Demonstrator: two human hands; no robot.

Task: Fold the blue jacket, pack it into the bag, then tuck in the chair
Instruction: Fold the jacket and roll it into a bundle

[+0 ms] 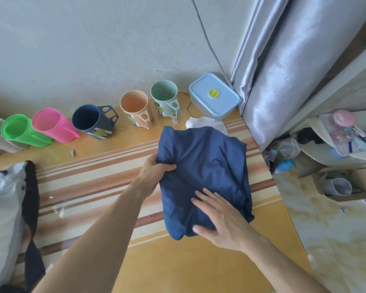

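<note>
The blue jacket is found folded into a compact bundle on the striped table, towards its right edge. Its upper left edge is pinched in the closed left hand. The right hand is laid open and flat on the near part of the bundle. A grey bag is noted at the table's left side, well apart from the jacket.

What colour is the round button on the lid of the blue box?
Yellow-green. The button sits in the middle of the blue box's lid, clearest in the head view.
</note>
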